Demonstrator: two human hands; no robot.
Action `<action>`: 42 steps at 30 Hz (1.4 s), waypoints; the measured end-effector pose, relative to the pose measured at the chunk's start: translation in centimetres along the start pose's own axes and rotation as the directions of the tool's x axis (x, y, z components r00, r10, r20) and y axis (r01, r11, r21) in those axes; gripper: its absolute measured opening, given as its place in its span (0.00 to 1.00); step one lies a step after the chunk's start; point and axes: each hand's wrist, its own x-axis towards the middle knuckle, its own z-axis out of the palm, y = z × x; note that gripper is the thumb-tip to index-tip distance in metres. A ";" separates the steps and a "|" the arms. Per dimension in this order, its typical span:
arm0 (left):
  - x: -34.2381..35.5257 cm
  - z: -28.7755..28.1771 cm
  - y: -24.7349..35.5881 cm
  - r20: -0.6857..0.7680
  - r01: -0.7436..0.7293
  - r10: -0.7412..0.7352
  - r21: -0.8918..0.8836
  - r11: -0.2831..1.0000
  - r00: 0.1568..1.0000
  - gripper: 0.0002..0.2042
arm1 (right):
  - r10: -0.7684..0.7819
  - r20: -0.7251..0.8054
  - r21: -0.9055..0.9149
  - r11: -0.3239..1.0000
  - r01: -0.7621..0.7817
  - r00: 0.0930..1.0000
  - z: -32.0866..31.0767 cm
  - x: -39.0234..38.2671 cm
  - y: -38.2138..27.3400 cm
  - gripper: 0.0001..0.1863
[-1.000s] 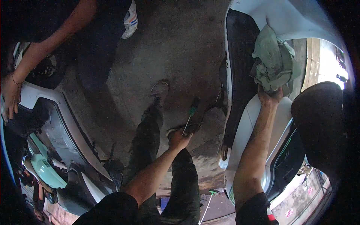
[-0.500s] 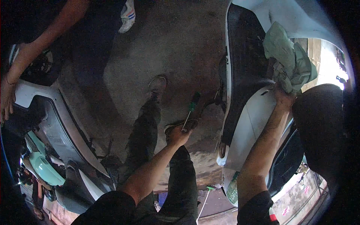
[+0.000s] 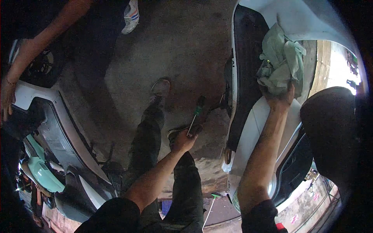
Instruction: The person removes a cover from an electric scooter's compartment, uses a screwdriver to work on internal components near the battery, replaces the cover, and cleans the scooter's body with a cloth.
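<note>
left grip (image 3: 184, 141) clasps screwdriver (image 3: 197, 111), long axis slanting away rightward, handle (image 3: 200, 103) foremost; right grip (image 3: 280, 99) clutches green bundle (image 3: 279, 62)

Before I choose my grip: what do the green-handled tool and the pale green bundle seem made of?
Green-handled tool: thin, straight, pale shaft, so probably bare metal; handle likely plastic from its green colour, finish too dim to judge. Pale green bundle: thin, mostly matte sheet in soft crumpled folds, perhaps cloth or plastic film.
</note>
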 end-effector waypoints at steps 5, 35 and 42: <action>0.5 0.5 -1.4 -0.002 -0.016 0.017 0.058 0.998 1.000 0.18 | 0.013 -0.336 -0.413 0.897 -0.160 0.942 3.5 -9.5 2.3 0.36; 1.2 -1.4 -0.6 -0.056 0.025 -0.028 -0.062 0.998 0.998 0.15 | -0.087 0.396 -0.273 -0.962 0.027 0.914 6.5 15.3 -0.4 0.16; 0.8 -2.1 -0.1 -0.053 0.023 -0.025 -0.032 0.999 0.998 0.19 | -0.266 0.480 -0.349 -0.932 -0.096 0.836 5.3 16.6 1.5 0.19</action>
